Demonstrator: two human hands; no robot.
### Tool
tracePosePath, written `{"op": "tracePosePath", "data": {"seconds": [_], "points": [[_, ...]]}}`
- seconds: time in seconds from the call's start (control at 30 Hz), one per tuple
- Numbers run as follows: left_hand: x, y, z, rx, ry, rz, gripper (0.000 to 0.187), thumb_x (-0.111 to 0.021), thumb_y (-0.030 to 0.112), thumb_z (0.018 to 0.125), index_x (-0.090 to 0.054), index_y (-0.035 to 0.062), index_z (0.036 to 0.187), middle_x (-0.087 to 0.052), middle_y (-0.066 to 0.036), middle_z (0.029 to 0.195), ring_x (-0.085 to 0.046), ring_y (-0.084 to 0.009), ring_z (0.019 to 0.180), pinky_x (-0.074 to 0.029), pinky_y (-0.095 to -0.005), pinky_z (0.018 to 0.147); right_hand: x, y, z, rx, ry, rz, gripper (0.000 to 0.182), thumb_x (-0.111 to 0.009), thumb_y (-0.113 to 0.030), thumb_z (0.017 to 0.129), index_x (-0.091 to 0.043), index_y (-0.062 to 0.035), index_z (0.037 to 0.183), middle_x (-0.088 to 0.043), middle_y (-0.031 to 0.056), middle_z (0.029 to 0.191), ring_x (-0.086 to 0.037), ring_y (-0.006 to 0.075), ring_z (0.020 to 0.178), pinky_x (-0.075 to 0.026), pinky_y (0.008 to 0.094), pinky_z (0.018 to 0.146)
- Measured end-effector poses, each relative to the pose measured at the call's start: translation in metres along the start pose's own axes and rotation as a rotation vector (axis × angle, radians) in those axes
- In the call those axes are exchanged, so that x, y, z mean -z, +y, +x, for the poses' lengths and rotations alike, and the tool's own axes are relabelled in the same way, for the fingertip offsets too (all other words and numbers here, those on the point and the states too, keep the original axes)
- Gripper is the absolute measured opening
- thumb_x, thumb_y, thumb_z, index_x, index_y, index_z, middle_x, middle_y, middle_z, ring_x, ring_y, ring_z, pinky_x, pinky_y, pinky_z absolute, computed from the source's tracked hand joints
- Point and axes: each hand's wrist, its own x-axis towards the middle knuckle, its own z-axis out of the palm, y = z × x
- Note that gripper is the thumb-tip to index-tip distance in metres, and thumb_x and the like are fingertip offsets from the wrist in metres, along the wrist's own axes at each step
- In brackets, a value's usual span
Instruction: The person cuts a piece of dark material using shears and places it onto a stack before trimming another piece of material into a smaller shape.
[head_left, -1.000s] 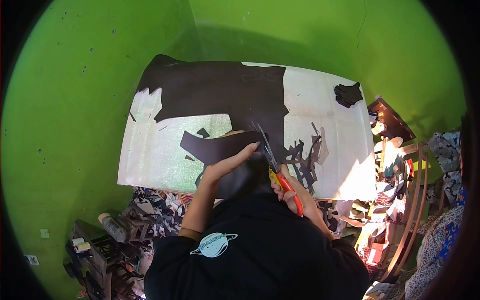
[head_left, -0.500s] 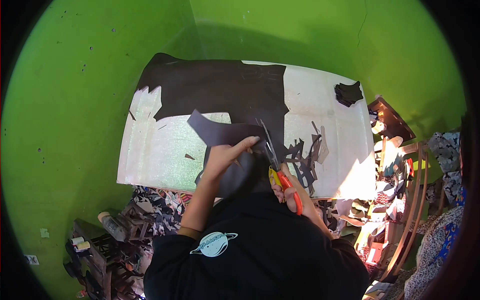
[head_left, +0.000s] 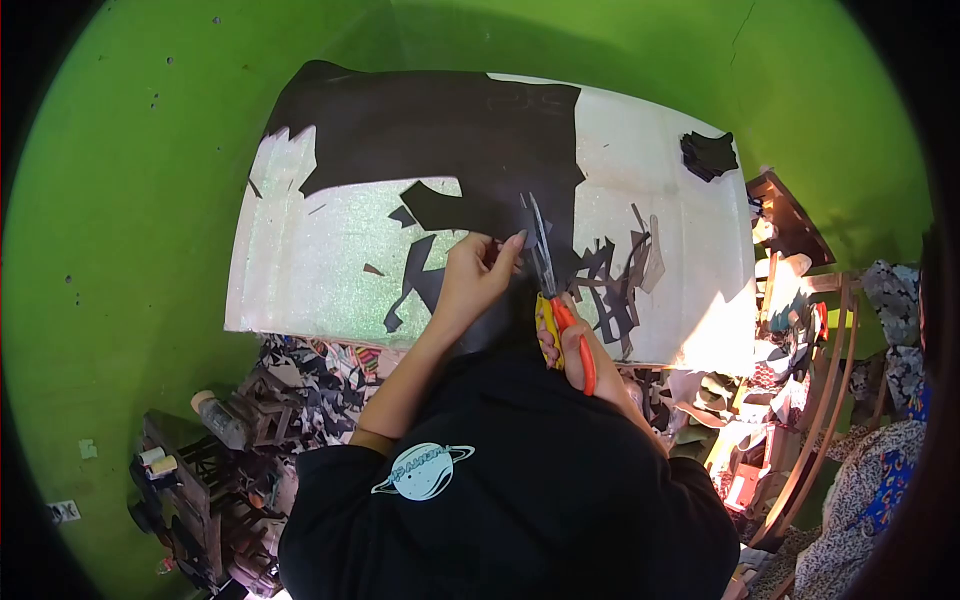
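Observation:
My left hand (head_left: 480, 280) pinches the edge of a dark cut piece (head_left: 445, 208) over the table, its thumb and fingers together close to the blades. In my right hand (head_left: 580, 350) are scissors (head_left: 543, 265) with red and yellow handles, their blades slightly apart and pointing away from me beside the dark piece. A large dark sheet (head_left: 400, 125) covers the table's far left and middle, with jagged cut edges. Dark offcuts (head_left: 612, 290) lie to the right of the scissors, and another dark scrap (head_left: 425, 275) lies left of my left hand.
The pale tabletop (head_left: 640, 140) carries a stack of dark cut pieces (head_left: 708, 155) at its far right corner. Below the table, scraps (head_left: 320, 385) crowd the floor. A bottle (head_left: 222, 420) is at the lower left, and a curved wooden frame (head_left: 825, 400) stands at the right.
The dark piece has swung down flatter toward the table, and my left hand has shifted right and turned. The whole view has tilted, moving the table upward; the scissors remain in my right hand.

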Motion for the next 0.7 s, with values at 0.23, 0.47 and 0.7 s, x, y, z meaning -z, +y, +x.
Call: {"op": "tracePosePath", "data": {"seconds": [0.23, 0.47, 0.7], "points": [[0.006, -0.014, 0.004, 0.037, -0.081, 0.091, 0.036, -0.061, 0.027, 0.082, -0.056, -0.0013, 0.060, -0.054, -0.005, 0.052, -0.048, -0.0062, 0.045, -0.036, -0.0215, 0.041, 0.007, -0.003, -0.003, -0.003, -0.050, 0.089, 0.074, -0.027, -0.074, 0.074, -0.036, -0.0049, 0.102, -0.034, -0.0006, 0.075, -0.033, 0.0061, 0.060, -0.031, 0.0182, 0.053], [0.010, -0.015, 0.005, 0.116, -0.175, 0.116, 0.030, -0.060, 0.025, 0.082, -0.056, -0.0014, 0.068, -0.054, -0.002, 0.054, -0.048, -0.0052, 0.049, -0.036, -0.0207, 0.044, 0.027, 0.003, -0.007, -0.003, -0.143, -0.005, 0.076, -0.029, -0.066, 0.081, -0.027, -0.0010, 0.121, -0.040, 0.0026, 0.073, -0.040, 0.0079, 0.060, -0.038, 0.0201, 0.051], [0.021, -0.013, 0.008, 0.089, -0.228, 0.207, 0.033, -0.062, 0.027, 0.082, -0.055, -0.0024, 0.069, -0.056, -0.005, 0.056, -0.051, -0.0071, 0.050, -0.038, -0.0215, 0.045, 0.038, 0.001, -0.007, -0.050, -0.176, -0.118, 0.077, -0.028, -0.069, 0.079, -0.031, -0.0003, 0.113, -0.041, 0.0034, 0.069, -0.040, 0.0089, 0.054, -0.038, 0.0217, 0.047]]}}
